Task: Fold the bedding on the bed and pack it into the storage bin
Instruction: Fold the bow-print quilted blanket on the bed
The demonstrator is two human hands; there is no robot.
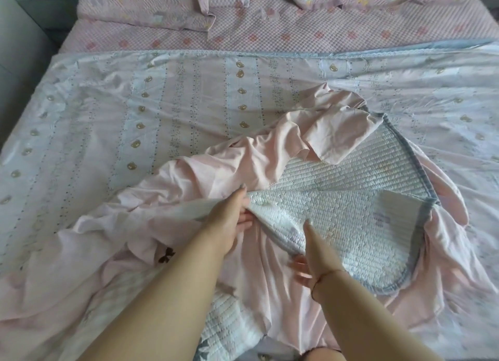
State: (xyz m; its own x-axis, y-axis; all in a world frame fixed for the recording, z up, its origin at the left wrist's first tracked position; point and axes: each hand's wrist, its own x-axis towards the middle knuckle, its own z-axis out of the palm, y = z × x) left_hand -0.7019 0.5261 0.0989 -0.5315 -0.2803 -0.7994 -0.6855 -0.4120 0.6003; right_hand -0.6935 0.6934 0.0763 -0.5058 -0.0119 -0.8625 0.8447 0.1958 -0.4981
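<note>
At lower centre, my left hand (pixel 237 214) pinches the quilted pad (pixel 351 220) edge, its bulk running rightward past my right hand (pixel 305 263), also gripping it.

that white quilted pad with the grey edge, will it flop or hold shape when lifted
The quilted pad will probably flop: it already bends over itself along a soft fold. Its stitched padding suggests some body, so it likely drapes in broad curves, unlike the crumpled pink sheet. The left hand grips its edge, so it seems easy to hold.
</note>
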